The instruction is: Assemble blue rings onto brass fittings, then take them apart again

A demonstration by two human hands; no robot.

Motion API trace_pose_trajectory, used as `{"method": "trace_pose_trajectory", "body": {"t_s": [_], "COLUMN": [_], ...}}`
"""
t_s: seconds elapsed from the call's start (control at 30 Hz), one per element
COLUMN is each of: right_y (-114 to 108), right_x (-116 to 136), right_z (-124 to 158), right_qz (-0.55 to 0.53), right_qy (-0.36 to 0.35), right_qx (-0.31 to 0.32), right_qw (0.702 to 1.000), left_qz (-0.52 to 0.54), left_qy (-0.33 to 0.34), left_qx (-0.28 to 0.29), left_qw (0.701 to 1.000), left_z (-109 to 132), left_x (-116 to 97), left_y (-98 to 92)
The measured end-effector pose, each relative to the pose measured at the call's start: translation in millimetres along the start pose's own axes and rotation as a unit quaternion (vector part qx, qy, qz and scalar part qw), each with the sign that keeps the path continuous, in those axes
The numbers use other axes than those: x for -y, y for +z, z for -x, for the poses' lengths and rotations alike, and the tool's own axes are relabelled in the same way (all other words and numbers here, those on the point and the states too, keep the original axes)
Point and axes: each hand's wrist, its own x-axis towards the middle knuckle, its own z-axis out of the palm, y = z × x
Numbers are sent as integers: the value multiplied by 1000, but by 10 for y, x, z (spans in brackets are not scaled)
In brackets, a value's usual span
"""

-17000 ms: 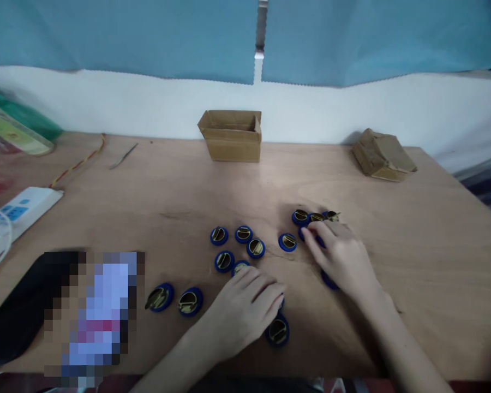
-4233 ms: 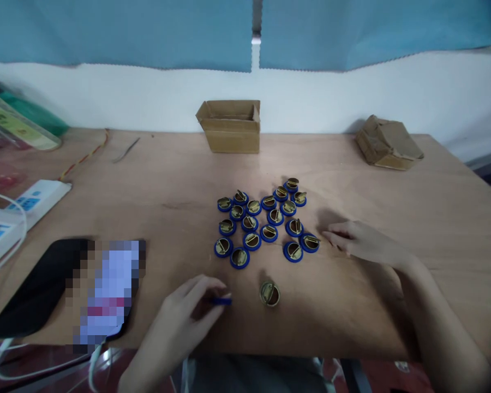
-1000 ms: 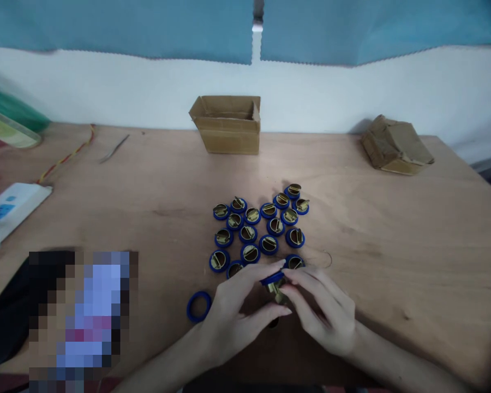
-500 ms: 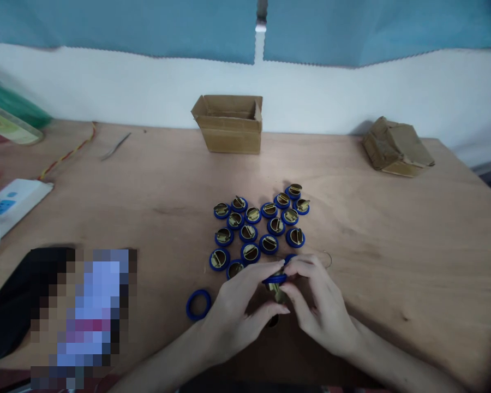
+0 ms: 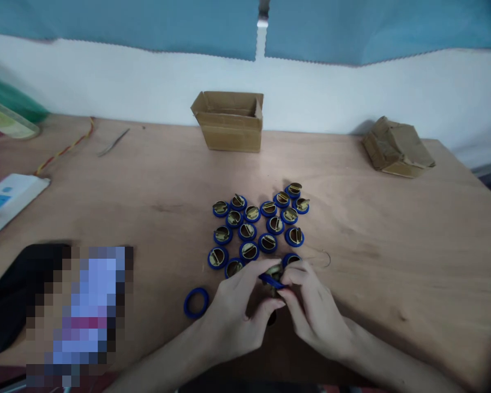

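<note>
Between my two hands, just above the table's near side, is a blue ring with a brass-coloured metal fitting [image 5: 272, 281], held tilted. My left hand [image 5: 239, 314] pinches it from the left with thumb and fingers. On the other side the fingertips of my right hand [image 5: 319, 316] are closed on its edge. Fingers hide part of the piece. Beyond the hands lie several similar blue rings with brass-coloured fittings [image 5: 249, 251], set close together. A bare blue ring [image 5: 196, 290] lies left of my left hand. Below the held piece is a small dark round thing [image 5: 272, 318], partly covered.
At the back stand an open cardboard box [image 5: 233, 136] and a crumpled cardboard box [image 5: 399, 147]. A white power strip [image 5: 22, 194], a black object [image 5: 20, 295] and a blurred-out item [image 5: 90, 305] are at the left. A thin curved wire [image 5: 328, 258] lies right of the rings.
The held piece has tipped over in my fingers: its metal part now shows above the blue ring as well. Both hands stay nearly in place; the view has shifted slightly.
</note>
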Motion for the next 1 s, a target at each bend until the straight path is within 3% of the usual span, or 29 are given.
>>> {"method": "trace_pose_trajectory", "body": {"t_s": [0.17, 0.27, 0.37, 0.57, 0.73, 0.93, 1.0], "right_y": [-99, -143, -157, -195, -236, -241, -250], "right_x": [-64, -81, -67, -32, -54, -144, -158], "right_z": [-21, -50, -78, -147, -152, -135, -140], "right_qz": [-30, -91, -154, -308, -383, -403, -392], "right_qy": [-36, 26, 96, 152, 202, 241, 244], "right_qx": [-24, -45, 10, 65, 168, 93, 76], "right_qw": [999, 994, 983, 937, 886, 878, 884], "left_qz": [-3, 60, 116, 118, 125, 49, 28], "left_qy": [-24, -30, -13, 10, -2, -16, -55], "left_qx": [-3, 4, -2, 35, 0, -67, -41], "left_qw": [1000, 998, 993, 992, 992, 996, 997], "left_z": [64, 129, 149, 87, 46, -50, -10], "left_x": [127, 166, 165, 131, 133, 67, 58], "left_y": [-37, -10, 16, -35, -73, -296, -434]}}
